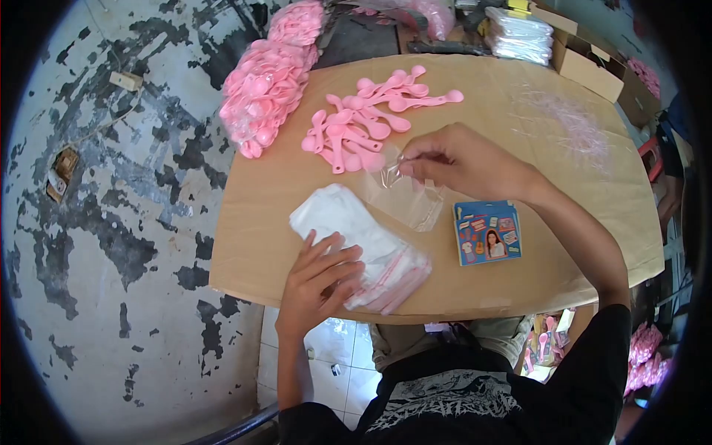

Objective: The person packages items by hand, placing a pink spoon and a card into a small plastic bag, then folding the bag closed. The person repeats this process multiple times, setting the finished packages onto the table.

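Observation:
My right hand (460,159) pinches the edge of a clear plastic bag (404,200), which hangs over the middle of the table. With fingers spread, my left hand (322,278) rests on a stack of white plastic bags (348,230) that have pinkish edges. Just beyond the clear bag lies a loose pile of pink plastic spoons (356,126), some of them overlapping. To the right of the clear bag sits a small stack of blue printed cards (488,233), the top one showing a picture of a person.
A brown-covered table (252,245) carries everything. Bundled pink spoons (267,89) sit at its far left edge. Thin clear strips (575,130) lie at the right. Behind are a stack of clear packets (519,33) and an open cardboard box (589,67). Another person's arm (671,196) shows far right.

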`<state>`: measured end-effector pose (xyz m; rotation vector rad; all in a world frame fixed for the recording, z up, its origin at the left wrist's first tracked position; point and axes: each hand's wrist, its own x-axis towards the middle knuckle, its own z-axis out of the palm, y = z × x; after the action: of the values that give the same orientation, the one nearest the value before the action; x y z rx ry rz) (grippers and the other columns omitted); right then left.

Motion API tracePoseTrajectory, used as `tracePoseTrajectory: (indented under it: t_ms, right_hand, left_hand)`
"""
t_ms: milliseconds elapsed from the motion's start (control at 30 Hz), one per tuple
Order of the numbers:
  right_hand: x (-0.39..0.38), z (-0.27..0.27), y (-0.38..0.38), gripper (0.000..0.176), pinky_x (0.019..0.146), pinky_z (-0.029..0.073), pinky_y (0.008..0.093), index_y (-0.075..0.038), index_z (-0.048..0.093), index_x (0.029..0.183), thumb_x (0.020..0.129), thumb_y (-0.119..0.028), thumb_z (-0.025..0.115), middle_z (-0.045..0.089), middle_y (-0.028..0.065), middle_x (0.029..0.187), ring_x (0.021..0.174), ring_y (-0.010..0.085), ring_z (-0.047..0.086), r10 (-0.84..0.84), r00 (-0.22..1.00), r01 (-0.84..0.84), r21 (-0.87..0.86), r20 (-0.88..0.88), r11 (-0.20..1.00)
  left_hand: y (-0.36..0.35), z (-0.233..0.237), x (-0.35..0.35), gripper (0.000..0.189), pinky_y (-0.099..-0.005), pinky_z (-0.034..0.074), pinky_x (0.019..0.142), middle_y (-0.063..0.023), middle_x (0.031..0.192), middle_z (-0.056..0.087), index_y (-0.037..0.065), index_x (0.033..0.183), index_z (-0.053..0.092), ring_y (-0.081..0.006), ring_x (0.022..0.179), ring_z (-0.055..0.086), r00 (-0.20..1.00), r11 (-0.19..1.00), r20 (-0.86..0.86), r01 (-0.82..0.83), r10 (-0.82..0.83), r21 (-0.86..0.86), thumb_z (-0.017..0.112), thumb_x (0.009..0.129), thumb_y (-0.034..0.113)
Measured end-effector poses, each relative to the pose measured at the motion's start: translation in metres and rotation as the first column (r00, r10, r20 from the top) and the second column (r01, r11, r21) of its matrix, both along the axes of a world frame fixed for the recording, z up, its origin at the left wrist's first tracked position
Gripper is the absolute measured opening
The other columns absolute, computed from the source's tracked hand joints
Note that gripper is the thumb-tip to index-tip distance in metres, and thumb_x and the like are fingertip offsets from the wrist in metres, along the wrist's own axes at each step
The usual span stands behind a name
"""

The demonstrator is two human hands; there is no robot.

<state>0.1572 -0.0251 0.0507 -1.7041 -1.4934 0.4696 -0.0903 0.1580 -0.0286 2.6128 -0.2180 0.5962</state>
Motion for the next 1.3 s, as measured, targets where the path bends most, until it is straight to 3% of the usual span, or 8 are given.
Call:
tracePoseTrajectory:
  t_ms: [100, 167, 300, 400, 500, 800, 1100, 1300]
  right_hand:
    - [-0.017, 0.019, -0.021, 0.020, 0.059, 0.040, 0.0216, -0.001, 0.065, 0.094, 0.096, -0.020, 0.057, 0.058, -0.0024, 0.072, 0.067, 0.0033, 0.049, -0.022, 0.981, 0.030, 0.039, -0.192, 0.999]
    - [-0.027, 0.014, -0.028, 0.019, 0.060, 0.040, 0.0220, -0.002, 0.065, 0.097, 0.096, -0.019, 0.058, 0.058, -0.0022, 0.072, 0.067, 0.0038, 0.050, 0.019, 0.996, -0.013, 0.069, -0.090, 0.998]
    - [-0.018, 0.016, -0.051, 0.022, 0.065, 0.045, 0.0235, -0.004, 0.067, 0.100, 0.092, -0.025, 0.063, 0.066, 0.0042, 0.079, 0.071, 0.0076, 0.057, -0.074, 0.997, 0.073, -0.154, 0.003, 0.985]
    - [0.006, -0.001, -0.087, 0.025, 0.065, 0.048, 0.0256, -0.005, 0.067, 0.099, 0.089, -0.028, 0.067, 0.068, 0.0070, 0.080, 0.071, 0.0117, 0.061, 0.093, 0.885, -0.009, -0.183, 0.456, 0.983]
    - [0.025, -0.022, -0.097, 0.026, 0.064, 0.050, 0.0275, -0.006, 0.068, 0.103, 0.087, -0.026, 0.069, 0.069, 0.0068, 0.079, 0.069, 0.0156, 0.064, -0.007, 0.962, 0.083, -0.268, 0.271, 0.960]
    - [0.048, -0.008, -0.071, 0.026, 0.056, 0.049, 0.0238, -0.006, 0.064, 0.114, 0.096, -0.025, 0.057, 0.065, 0.0019, 0.076, 0.064, 0.0081, 0.060, -0.315, 0.910, 0.283, -0.149, -0.271, 0.947]
    - [0.035, -0.006, -0.012, 0.025, 0.047, 0.039, 0.0194, -0.005, 0.063, 0.109, 0.097, -0.027, 0.057, 0.055, -0.0046, 0.066, 0.054, 0.0024, 0.051, -0.293, 0.931, 0.302, 0.007, -0.217, 0.953]
    - [0.041, 0.009, -0.005, 0.018, 0.050, 0.039, 0.0196, -0.005, 0.067, 0.100, 0.093, -0.020, 0.060, 0.055, -0.0048, 0.064, 0.056, 0.0030, 0.049, -0.237, 0.960, 0.220, -0.124, -0.147, 0.968]
  left_hand:
    - [-0.028, 0.024, 0.023, 0.041, -0.0438, 0.029, 0.111, -0.0131, 0.123, 0.062, 0.000, 0.123, 0.059, -0.0291, 0.124, 0.052, 0.996, 0.887, 0.027, 0.092, -0.089, -0.452, 0.058, 0.093, 0.028]
    - [-0.053, 0.022, 0.038, 0.054, -0.0437, 0.033, 0.110, -0.0182, 0.129, 0.055, -0.006, 0.131, 0.047, -0.0280, 0.121, 0.053, 0.981, 0.487, -0.007, 0.089, -0.193, -0.869, 0.047, 0.098, 0.037]
    - [-0.055, 0.047, 0.099, 0.042, -0.0416, 0.045, 0.101, -0.0190, 0.123, 0.057, -0.005, 0.130, 0.046, -0.0260, 0.114, 0.058, 0.981, 0.257, -0.100, -0.055, -0.167, -0.965, 0.041, 0.102, 0.026]
    - [-0.044, 0.063, 0.134, 0.035, -0.0400, 0.052, 0.095, -0.0180, 0.120, 0.059, -0.006, 0.124, 0.052, -0.0273, 0.108, 0.062, 0.954, 0.012, 0.077, 0.084, -0.289, -0.996, 0.046, 0.100, 0.019]
    - [-0.042, 0.062, 0.164, 0.030, -0.0361, 0.056, 0.088, -0.0142, 0.111, 0.063, -0.005, 0.119, 0.054, -0.0245, 0.100, 0.065, 0.981, 0.230, 0.045, 0.089, -0.189, -0.969, 0.055, 0.096, 0.014]
    - [-0.025, 0.057, 0.189, 0.031, -0.0369, 0.052, 0.095, -0.0138, 0.115, 0.061, -0.005, 0.121, 0.054, -0.0251, 0.109, 0.061, 0.986, 0.107, 0.095, 0.111, -0.138, -0.988, 0.058, 0.095, 0.013]
    - [-0.013, 0.057, 0.181, 0.035, -0.0348, 0.052, 0.094, -0.0113, 0.119, 0.060, -0.004, 0.123, 0.053, -0.0176, 0.108, 0.061, 0.978, 0.196, 0.146, 0.173, -0.146, -0.965, 0.056, 0.097, 0.019]
    - [-0.006, 0.054, 0.180, 0.034, -0.0298, 0.052, 0.088, -0.0049, 0.117, 0.062, 0.005, 0.126, 0.056, -0.0108, 0.105, 0.060, 0.970, 0.283, 0.018, 0.088, -0.241, -0.955, 0.058, 0.096, 0.019]
